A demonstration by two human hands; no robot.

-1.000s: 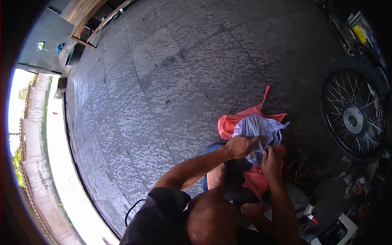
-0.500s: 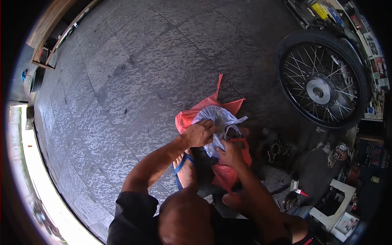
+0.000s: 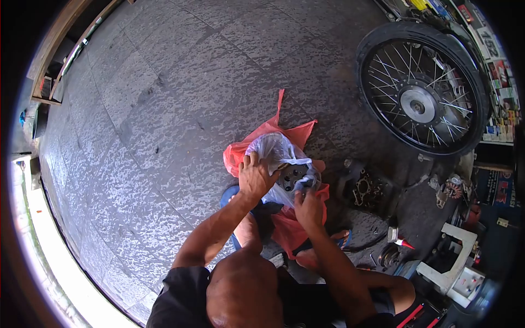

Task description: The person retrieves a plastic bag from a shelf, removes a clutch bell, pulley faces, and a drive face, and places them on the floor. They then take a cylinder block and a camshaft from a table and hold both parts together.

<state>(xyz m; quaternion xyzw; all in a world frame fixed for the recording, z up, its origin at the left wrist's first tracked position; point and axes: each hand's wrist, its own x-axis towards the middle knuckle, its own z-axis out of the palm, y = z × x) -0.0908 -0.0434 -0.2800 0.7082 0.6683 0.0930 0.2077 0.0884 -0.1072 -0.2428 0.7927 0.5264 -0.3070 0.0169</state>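
Note:
A clear plastic bag [image 3: 268, 145] lies spread inside a red plastic bag [image 3: 246, 150] on the floor at my feet. In its opening shows a dark round metal part [image 3: 292, 176] with several holes; the rest is covered by plastic and my hands. My left hand [image 3: 255, 177] is closed on the left edge of the clear bag's mouth, thumb toward the metal part. On the other side, my right hand [image 3: 309, 206] grips bunched plastic of the same bag, its fingertips partly hidden.
A spoked wheel with tyre [image 3: 418, 104] stands at the right. Near it on the floor sit a dark engine part [image 3: 363, 188], a small red-tipped bottle [image 3: 402, 242] and a pale metal frame [image 3: 462, 246]. Packed shelves [image 3: 497, 87] line the far right.
The clear bag's mouth has been pulled apart, and the dark metal part now shows. My left hand has shifted to the bag's left side. The view has moved slightly.

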